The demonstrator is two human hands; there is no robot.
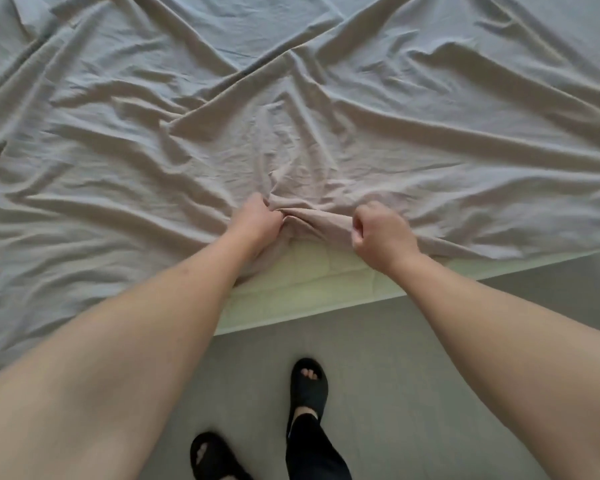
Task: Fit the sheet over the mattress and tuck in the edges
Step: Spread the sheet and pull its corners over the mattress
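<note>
- The sheet [291, 116] lies spread and heavily wrinkled over the top of the mattress [312, 282], covering nearly all of it in view; only a pale strip of the mattress's near side and top edge shows bare, directly below the two hands.
- The left hand [257, 220] has its fingers curled into a bunched fold of the sheet's hem, just above the mattress's near edge.
- The right hand [381, 233] is fisted round the same hem, a little farther along the mattress edge; its grip is closed on cloth.
- Between the two hands the hem runs as a short, gathered ridge, roughly parallel to the mattress's near edge.
- The deciding relation: the held hem sits on top of the mattress, just inside its near edge, so the bare side lies below and toward the person from both grips.
- Judgement: the hem must likely be drawn toward the person and down over that edge before any tucking; both hands are about equally near it.
- Right of the right hand, the sheet's edge just reaches the mattress edge.
- The person's sandalled feet [309, 382] stand on the floor [430, 375] beside the mattress.
</note>
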